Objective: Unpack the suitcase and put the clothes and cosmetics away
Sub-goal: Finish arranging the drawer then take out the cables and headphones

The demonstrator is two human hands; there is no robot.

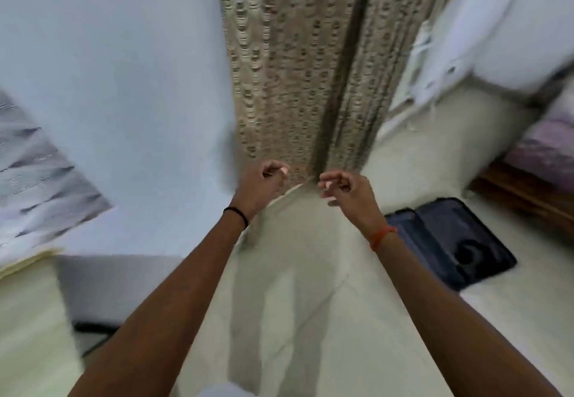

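**Both hands raised and empty before the curtain, suitcase on the floor to the right**

Head view: two bare forearms reach forward and up from the bottom of the frame. The left hand [267, 184] is held in the air in front of the pale blue wall [124, 86], its fingers loosely curled inward with nothing between them; a black band [237, 215] circles that wrist. The right hand [348, 190] hangs just beside it, the two hands near each other but not touching, its fingers likewise loosely bent and holding nothing; an orange thread [380, 236] is tied round that wrist. Both hands sit in front of the lower end of a beige patterned curtain [295, 70], which hangs in two panels with a dark gap between them. Whether any fingertip touches the curtain cannot be told, as the picture is blurred.

The suitcase [459, 241], dark blue, lies flat on the pale tiled floor [295, 303] to the right of the right forearm, well apart from both hands. Whether it is open or closed cannot be made out. Beyond it, at the right edge, stands a wooden bed frame [525, 191] with purple bedding [546, 148] on top. At the left edge a grey and white patterned cloth [40, 179] shows, with a cream surface [28, 319] below it.
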